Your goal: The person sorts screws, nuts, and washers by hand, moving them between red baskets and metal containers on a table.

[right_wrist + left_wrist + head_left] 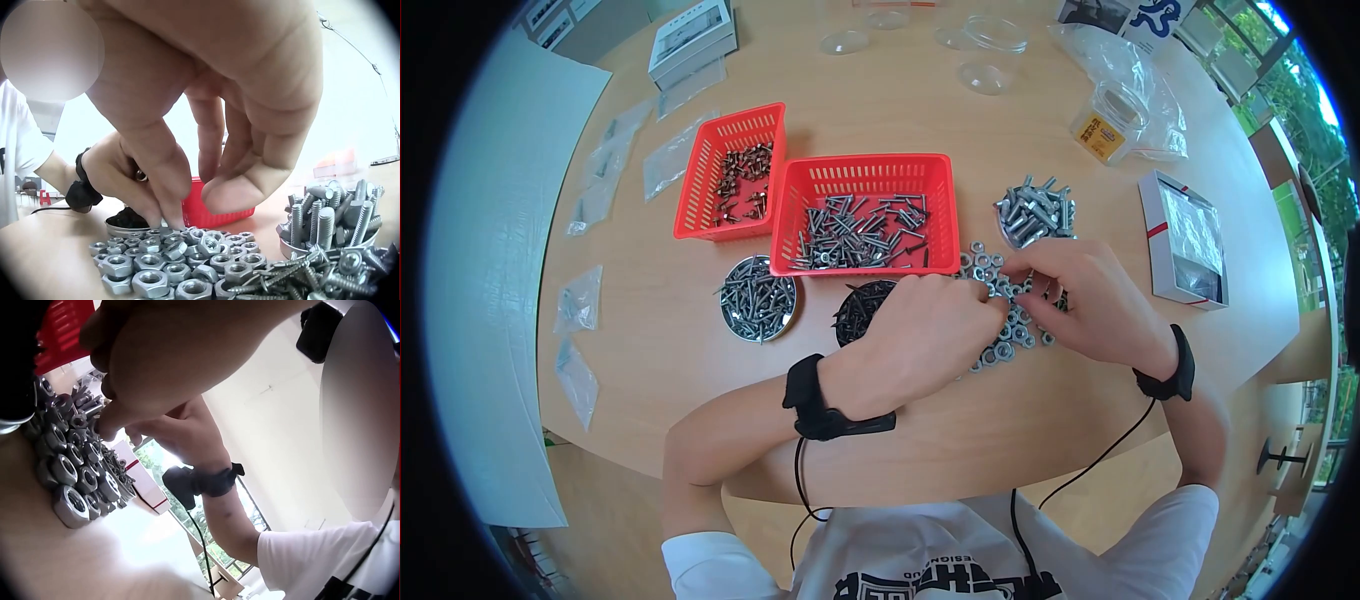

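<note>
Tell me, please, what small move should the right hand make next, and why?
The right hand should probably lower a little and pinch one of the nuts: it hangs just above them, thumb and forefinger apart, with nothing visible between.

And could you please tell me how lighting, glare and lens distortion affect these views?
Head view: strong fisheye bowing along the edge of the table, black corners, bright daylight at the window; left wrist view: glare bleaching the table near the hex nuts, left hand in shadow; right wrist view: background washed out nearly white, hex nuts in front fairly crisp.
</note>
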`<action>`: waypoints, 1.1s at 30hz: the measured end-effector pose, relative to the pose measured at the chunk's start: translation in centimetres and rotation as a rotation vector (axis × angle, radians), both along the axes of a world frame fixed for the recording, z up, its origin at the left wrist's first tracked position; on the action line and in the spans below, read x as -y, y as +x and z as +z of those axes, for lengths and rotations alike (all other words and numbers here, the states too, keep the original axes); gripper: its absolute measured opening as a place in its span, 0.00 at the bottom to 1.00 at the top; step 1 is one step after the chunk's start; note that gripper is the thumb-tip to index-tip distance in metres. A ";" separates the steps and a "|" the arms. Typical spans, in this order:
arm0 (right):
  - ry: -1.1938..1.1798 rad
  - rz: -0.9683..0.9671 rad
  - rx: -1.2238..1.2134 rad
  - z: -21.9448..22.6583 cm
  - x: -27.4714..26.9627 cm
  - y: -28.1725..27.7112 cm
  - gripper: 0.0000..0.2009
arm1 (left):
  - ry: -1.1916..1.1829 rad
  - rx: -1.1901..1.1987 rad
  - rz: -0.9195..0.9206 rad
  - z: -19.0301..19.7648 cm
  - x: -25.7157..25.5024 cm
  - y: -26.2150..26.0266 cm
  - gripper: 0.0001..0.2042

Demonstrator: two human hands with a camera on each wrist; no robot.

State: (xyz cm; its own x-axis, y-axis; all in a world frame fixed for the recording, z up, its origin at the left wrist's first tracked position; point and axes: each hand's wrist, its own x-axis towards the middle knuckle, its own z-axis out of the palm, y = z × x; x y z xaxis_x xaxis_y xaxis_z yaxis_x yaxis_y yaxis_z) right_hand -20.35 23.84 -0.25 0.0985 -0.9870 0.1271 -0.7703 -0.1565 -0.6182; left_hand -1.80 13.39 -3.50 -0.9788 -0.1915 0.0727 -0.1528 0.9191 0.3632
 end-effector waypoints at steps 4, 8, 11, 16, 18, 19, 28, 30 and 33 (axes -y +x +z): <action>-0.044 -0.019 -0.029 -0.5 -0.6 -0.3 0.12 | -0.076 -0.013 0.012 -0.4 -0.4 -0.6 0.07; -0.048 -0.051 0.008 -0.6 -1.2 -0.6 0.11 | 0.031 -0.071 0.028 -0.6 -0.1 -0.5 0.05; -0.045 -0.062 0.041 -0.6 -1.8 -0.7 0.10 | 0.238 -0.249 0.058 -0.3 0.3 0.1 0.04; -0.045 -0.066 0.059 -1.1 -2.0 -0.7 0.08 | 0.399 -0.102 0.054 0.8 0.3 0.0 0.05; -0.051 -0.069 0.057 -1.5 -2.0 -0.5 0.08 | 0.363 -0.101 0.024 0.4 0.1 -0.2 0.06; -0.052 -0.072 0.055 -1.6 -2.1 -0.4 0.08 | 0.346 -0.097 0.015 0.2 -0.3 -0.2 0.07; -0.015 -0.209 0.250 -1.2 -2.1 -1.5 0.08 | 0.063 -0.060 -0.086 0.8 -1.1 -1.9 0.17; -0.023 -0.201 0.289 -1.4 -1.9 -2.0 0.08 | -0.010 -0.070 -0.091 0.5 -1.2 -2.4 0.18; 0.009 -0.226 0.325 -2.1 -2.1 -2.8 0.08 | -0.055 -0.021 -0.099 0.1 -1.1 -3.0 0.19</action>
